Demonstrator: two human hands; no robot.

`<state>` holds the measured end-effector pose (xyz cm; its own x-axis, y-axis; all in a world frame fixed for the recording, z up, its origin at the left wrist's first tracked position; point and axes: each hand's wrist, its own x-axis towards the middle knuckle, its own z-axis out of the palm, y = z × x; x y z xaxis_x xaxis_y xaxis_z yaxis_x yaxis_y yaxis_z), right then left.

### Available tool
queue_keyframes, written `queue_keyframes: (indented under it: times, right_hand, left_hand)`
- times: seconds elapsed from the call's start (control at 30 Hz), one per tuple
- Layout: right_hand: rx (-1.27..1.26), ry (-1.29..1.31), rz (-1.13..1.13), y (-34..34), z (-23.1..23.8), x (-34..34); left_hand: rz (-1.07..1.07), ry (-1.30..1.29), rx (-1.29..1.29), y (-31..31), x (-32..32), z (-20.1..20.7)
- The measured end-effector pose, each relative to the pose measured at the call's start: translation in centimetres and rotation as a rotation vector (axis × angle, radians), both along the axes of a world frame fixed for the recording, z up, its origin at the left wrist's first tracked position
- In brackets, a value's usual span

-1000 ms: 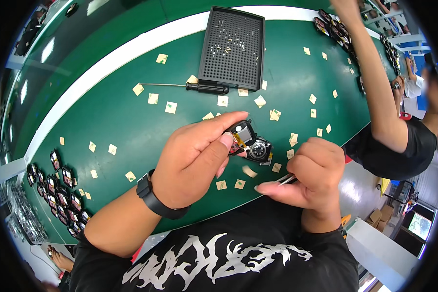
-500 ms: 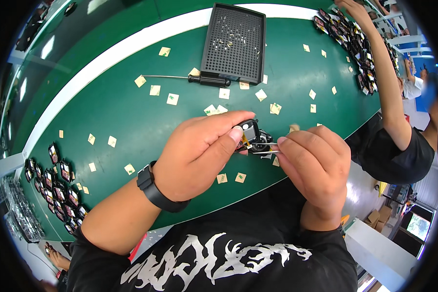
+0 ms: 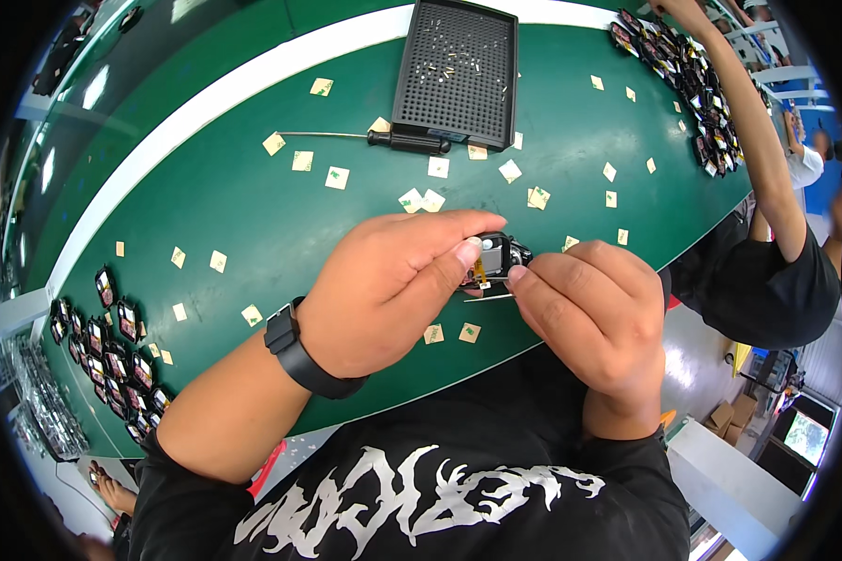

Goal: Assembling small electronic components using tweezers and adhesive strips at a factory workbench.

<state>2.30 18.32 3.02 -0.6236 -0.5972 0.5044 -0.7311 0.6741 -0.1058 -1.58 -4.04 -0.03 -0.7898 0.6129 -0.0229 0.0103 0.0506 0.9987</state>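
My left hand (image 3: 388,290), with a black band on its wrist, pinches a small black electronic device (image 3: 499,254) between thumb and fingers. A grey rectangular part and a strip of orange flex cable show inside its housing; the rest lies behind my fingers. Metal tweezers (image 3: 488,298) are pinched in my right hand (image 3: 594,313). One tip reaches to the device by the orange cable, the other stays apart below it. Whether the tips grip anything is too small to tell.
A black perforated tray (image 3: 404,89) with tiny parts stands at the back, a black-handled screwdriver (image 3: 407,141) before it. Small cream squares (image 3: 337,178) are scattered over the green table (image 3: 281,224). Similar devices pile up left (image 3: 112,365) and far right (image 3: 697,89). A co-worker's arm (image 3: 762,159) reaches in.
The tweezers have shifted slightly left, and their tips have spread, the lower one swinging below the device. The device has moved a little right and tilted. The tray appears higher in view.
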Motion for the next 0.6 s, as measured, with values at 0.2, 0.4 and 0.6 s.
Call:
queue_keyframes:
  times: [0.2, 0.4, 0.6]
  right_hand:
    - [-0.020, -0.035, 0.033, 0.01, 0.06, 0.04]
    - [0.010, -0.059, 0.047, 0.04, 0.60, 0.09]
    - [0.042, -0.007, -0.006, -0.11, 0.60, 0.52]
  left_hand:
    - [0.003, 0.061, -0.020, -0.01, 0.02, -0.56]
    - [-0.002, 0.135, -0.059, 0.16, 0.04, -0.58]
    - [0.001, 0.091, -0.044, 0.07, -0.12, -0.17]
